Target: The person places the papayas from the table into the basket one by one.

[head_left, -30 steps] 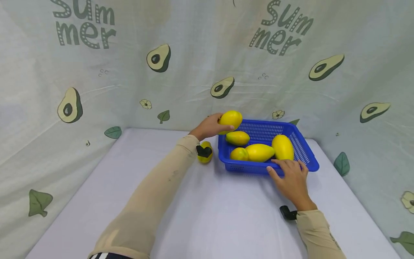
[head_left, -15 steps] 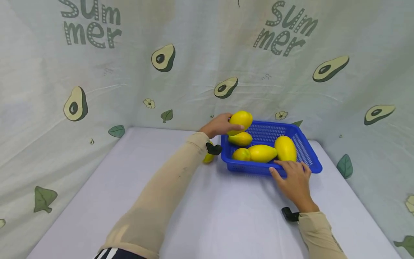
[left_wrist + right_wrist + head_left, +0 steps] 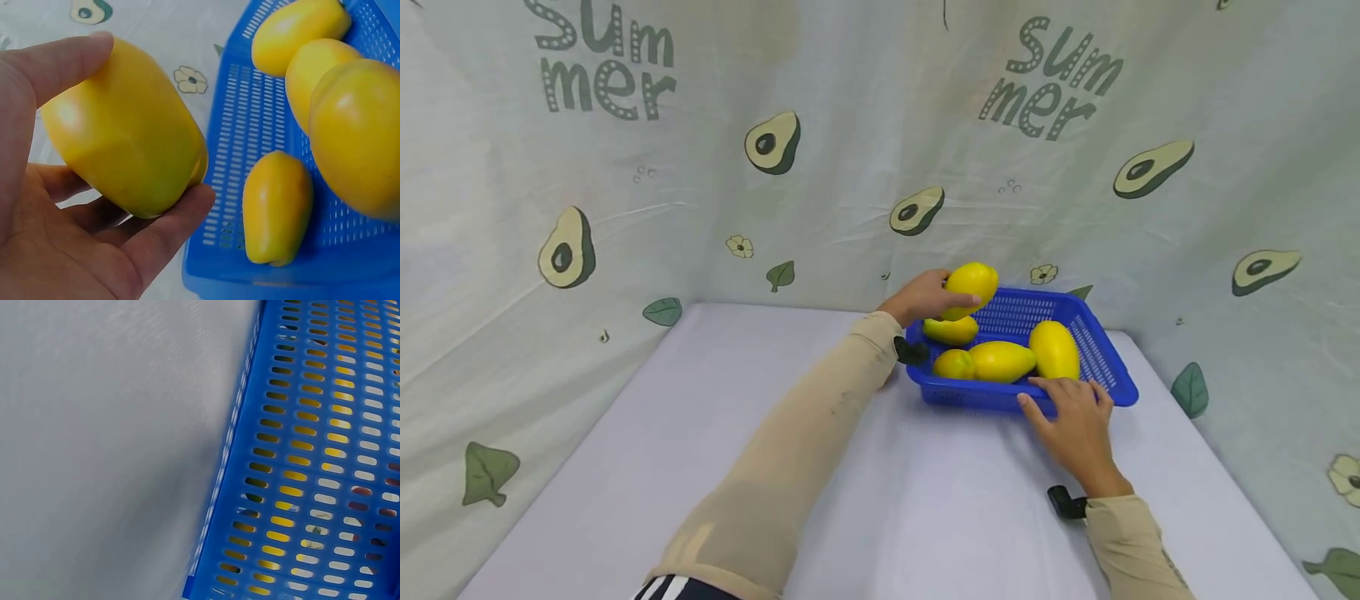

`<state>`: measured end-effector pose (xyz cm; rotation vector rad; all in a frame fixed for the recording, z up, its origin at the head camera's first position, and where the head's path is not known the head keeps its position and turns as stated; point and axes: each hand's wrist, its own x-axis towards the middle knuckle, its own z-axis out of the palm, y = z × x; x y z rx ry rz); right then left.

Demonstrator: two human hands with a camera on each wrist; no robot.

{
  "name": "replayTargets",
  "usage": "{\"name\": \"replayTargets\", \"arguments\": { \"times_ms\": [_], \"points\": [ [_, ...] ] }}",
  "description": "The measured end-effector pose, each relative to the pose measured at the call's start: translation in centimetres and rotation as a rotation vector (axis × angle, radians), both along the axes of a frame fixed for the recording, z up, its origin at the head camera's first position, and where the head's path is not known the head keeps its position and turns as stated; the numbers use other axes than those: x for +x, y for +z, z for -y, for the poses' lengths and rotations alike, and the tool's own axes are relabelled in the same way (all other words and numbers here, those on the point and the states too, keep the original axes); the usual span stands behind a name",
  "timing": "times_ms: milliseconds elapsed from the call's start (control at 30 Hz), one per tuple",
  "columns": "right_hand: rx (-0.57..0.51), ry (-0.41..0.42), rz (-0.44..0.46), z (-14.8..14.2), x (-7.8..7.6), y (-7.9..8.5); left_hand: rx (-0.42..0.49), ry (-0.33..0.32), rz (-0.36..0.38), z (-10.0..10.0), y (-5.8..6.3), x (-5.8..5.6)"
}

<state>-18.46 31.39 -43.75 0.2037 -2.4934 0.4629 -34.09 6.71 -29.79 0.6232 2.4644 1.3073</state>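
Observation:
In the head view my left hand [image 3: 922,297] grips a yellow papaya [image 3: 972,290] above the back left part of a blue plastic basket [image 3: 970,398]. The left wrist view shows the thumb on top of that papaya [image 3: 128,131] and the fingers below it. Several more papayas lie in the basket, including an upright one [image 3: 1055,350], a long one [image 3: 1002,362] and a greenish one [image 3: 954,364]. My right hand [image 3: 1075,421] holds the basket's front rim, fingertips over the edge, thumb outside. The right wrist view has only the slotted basket wall [image 3: 294,456], no hand.
A white-covered table [image 3: 925,500] bears the basket near its back right. Behind it hangs a pale cloth [image 3: 842,167] printed with avocados, leaves and lettering. Black wrist cameras, such as the right one [image 3: 1066,502], stick out from both wrists.
My left hand has moved right with the papaya, from the basket's left edge to over its inside. The papaya on the table is now hidden behind my left arm. My right hand stays put.

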Motion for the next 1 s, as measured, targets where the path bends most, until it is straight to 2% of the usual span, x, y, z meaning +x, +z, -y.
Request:
{"name": "replayTargets", "arguments": {
  "times_ms": [300, 500, 767, 1000],
  "points": [
    [0.01, -0.007, -0.003, -0.2, -0.2, 0.3, 0.09, -0.008, 0.013, -1.6, 0.2, -0.5],
    [0.009, -0.003, 0.009, 0.2, -0.3, -0.1, 0.089, -0.012, 0.021, -1.8, 0.6, -0.6],
    [-0.006, -0.016, -0.007, -0.2, 0.0, 0.3, 0.16, -0.061, 0.006, -3.3, 1.6, -0.3],
    [-0.004, -0.005, 0.0, 0.3, -0.1, -0.1, 0.122, 0.001, 0.009, -3.7, 1.4, 0.0]
  ]
}}
